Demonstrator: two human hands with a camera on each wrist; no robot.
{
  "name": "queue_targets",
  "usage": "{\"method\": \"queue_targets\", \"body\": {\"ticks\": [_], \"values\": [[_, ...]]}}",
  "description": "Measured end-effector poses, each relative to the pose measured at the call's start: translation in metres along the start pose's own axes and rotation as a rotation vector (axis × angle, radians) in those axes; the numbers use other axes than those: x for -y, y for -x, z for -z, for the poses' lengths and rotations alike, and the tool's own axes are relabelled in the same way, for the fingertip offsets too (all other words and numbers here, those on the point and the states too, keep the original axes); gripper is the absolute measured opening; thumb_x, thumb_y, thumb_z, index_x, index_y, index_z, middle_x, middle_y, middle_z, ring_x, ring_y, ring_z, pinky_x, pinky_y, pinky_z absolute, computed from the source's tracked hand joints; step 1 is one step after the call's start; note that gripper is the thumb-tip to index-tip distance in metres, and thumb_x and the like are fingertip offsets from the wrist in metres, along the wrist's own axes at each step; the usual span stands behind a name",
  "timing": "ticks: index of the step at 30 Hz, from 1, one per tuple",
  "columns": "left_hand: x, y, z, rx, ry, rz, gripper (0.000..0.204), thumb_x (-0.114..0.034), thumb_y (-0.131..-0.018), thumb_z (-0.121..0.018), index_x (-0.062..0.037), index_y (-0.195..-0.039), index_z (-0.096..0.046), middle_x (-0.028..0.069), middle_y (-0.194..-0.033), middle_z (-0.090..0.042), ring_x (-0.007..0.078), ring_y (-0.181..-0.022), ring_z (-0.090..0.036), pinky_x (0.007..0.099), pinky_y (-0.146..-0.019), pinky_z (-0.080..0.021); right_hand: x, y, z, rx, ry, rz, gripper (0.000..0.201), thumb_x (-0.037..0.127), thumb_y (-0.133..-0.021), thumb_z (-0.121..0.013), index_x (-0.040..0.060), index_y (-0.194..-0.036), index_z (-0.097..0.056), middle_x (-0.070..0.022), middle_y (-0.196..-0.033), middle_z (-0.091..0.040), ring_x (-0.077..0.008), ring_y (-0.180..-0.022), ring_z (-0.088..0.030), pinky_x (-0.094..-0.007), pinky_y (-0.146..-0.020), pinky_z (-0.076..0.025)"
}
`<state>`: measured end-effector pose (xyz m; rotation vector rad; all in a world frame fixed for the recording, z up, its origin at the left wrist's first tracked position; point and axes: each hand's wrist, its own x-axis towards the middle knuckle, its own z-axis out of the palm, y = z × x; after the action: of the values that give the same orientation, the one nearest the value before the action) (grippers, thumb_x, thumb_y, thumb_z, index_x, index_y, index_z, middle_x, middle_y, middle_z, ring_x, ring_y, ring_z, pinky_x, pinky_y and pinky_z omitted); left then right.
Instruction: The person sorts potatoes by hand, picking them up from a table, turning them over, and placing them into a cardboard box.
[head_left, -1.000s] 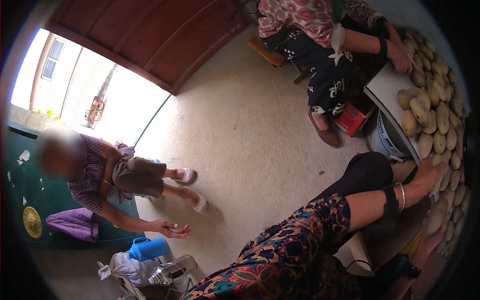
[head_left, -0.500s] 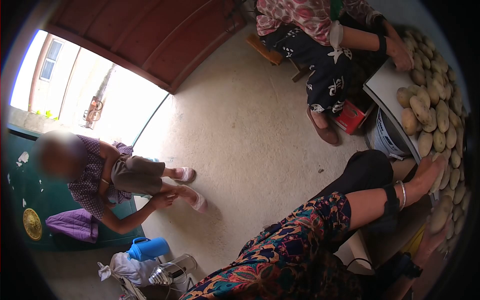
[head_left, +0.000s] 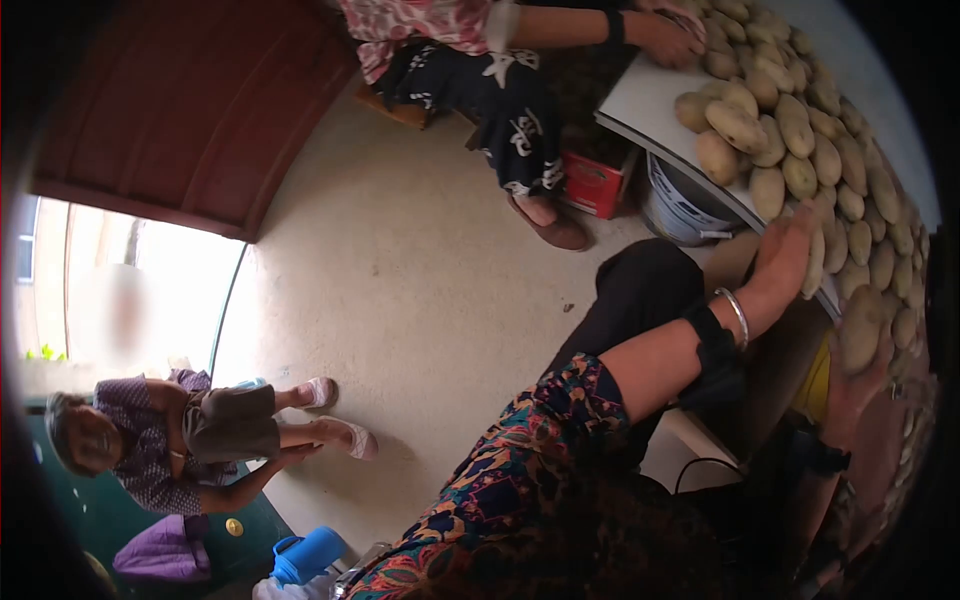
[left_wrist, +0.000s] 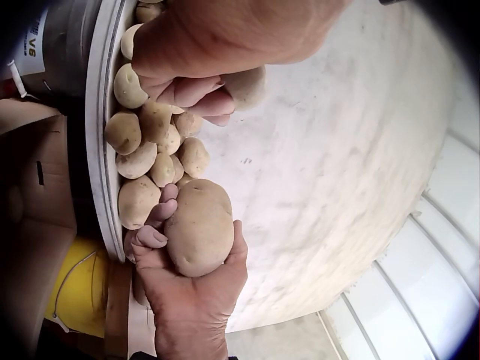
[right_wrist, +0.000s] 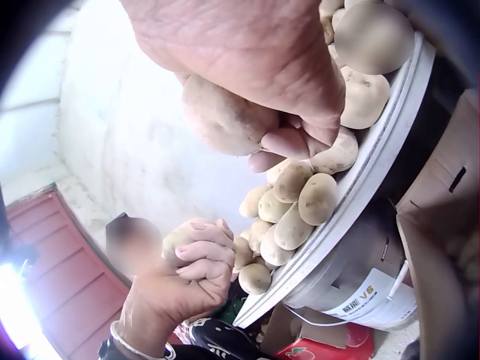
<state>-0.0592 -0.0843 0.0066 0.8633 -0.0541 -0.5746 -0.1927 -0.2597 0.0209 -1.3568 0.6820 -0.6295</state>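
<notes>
My left hand (head_left: 785, 250), with a silver bangle at its wrist, holds a potato (head_left: 815, 265) over the front edge of a white tabletop (head_left: 655, 105). Its fingers curl round that potato (right_wrist: 184, 236) in the right wrist view. Just nearer to me, my right hand (left_wrist: 191, 300) grips a larger, oval potato (left_wrist: 201, 229), thumb on one side and fingers on the other. Pale brown potatoes (head_left: 795, 125) are heaped along the table beside both hands.
Under the table stand a grey bucket (head_left: 690, 205), a red box (head_left: 592, 185), an open cardboard box (left_wrist: 37, 217) and a yellow bucket (left_wrist: 79, 285). Another person's hand (head_left: 665, 40) is at the heap's far end. Someone sits (head_left: 150, 440) across the floor near a blue jug (head_left: 308, 553).
The head view has turned, so the table and potatoes appear farther left. Both my hands keep hold of potatoes. The seated person has lowered an outstretched hand toward the legs.
</notes>
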Motion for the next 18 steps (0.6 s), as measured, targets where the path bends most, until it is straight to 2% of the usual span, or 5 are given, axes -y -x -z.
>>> {"method": "queue_targets", "body": {"ticks": [3, 6, 10, 16, 18], "values": [[-0.008, 0.000, 0.007, 0.080, -0.005, 0.103, 0.050, -0.046, -0.095, -0.039, 0.0001, -0.089, -0.055, 0.0112, -0.064, -0.060, 0.0211, -0.053, -0.061, 0.0284, -0.040, -0.042, 0.015, 0.012, -0.005, 0.375, -0.286, -0.080, 0.056, 0.042, -0.098, -0.043, -0.0034, -0.131, -0.046, -0.0252, -0.119, -0.060, -0.0265, -0.090, -0.064, -0.0307, -0.069, -0.050], [-0.015, 0.000, 0.011, 0.022, -0.026, 0.164, 0.037, -0.039, -0.092, -0.049, -0.0054, -0.108, -0.051, 0.0096, -0.088, -0.063, 0.0228, -0.071, -0.065, 0.0324, -0.058, -0.050, 0.015, 0.015, -0.004, 0.323, -0.272, -0.022, 0.057, 0.043, -0.097, -0.044, -0.0046, -0.127, -0.049, -0.0276, -0.110, -0.063, -0.0272, -0.084, -0.065, -0.0299, -0.063, -0.050], [-0.009, 0.001, 0.013, 0.002, -0.077, 0.074, 0.040, -0.037, -0.091, -0.051, -0.0045, -0.115, -0.050, 0.0089, -0.099, -0.063, 0.0237, -0.078, -0.066, 0.0339, -0.062, -0.051, 0.005, 0.006, 0.008, 0.383, -0.348, 0.002, 0.053, 0.041, -0.097, -0.042, -0.0037, -0.125, -0.050, -0.0261, -0.105, -0.065, -0.0269, -0.082, -0.066, -0.0296, -0.061, -0.049], [-0.003, 0.009, 0.008, 0.090, -0.248, 0.110, 0.042, -0.035, -0.091, -0.054, -0.0009, -0.116, -0.052, 0.0104, -0.097, -0.063, 0.0228, -0.082, -0.067, 0.0314, -0.060, -0.054, -0.017, 0.007, 0.022, 0.306, -0.362, 0.004, 0.050, 0.039, -0.097, -0.041, -0.0009, -0.124, -0.049, -0.0212, -0.105, -0.065, -0.0267, -0.087, -0.066, -0.0299, -0.062, -0.049], [0.001, 0.009, 0.004, 0.197, -0.581, 0.118, 0.043, -0.038, -0.090, -0.056, 0.0000, -0.110, -0.056, 0.0100, -0.091, -0.063, 0.0200, -0.079, -0.066, 0.0289, -0.059, -0.053, -0.018, 0.007, 0.033, 0.359, -0.314, 0.006, 0.050, 0.040, -0.097, -0.041, 0.0000, -0.126, -0.047, -0.0177, -0.107, -0.065, -0.0276, -0.091, -0.066, -0.0302, -0.062, -0.049]]}}
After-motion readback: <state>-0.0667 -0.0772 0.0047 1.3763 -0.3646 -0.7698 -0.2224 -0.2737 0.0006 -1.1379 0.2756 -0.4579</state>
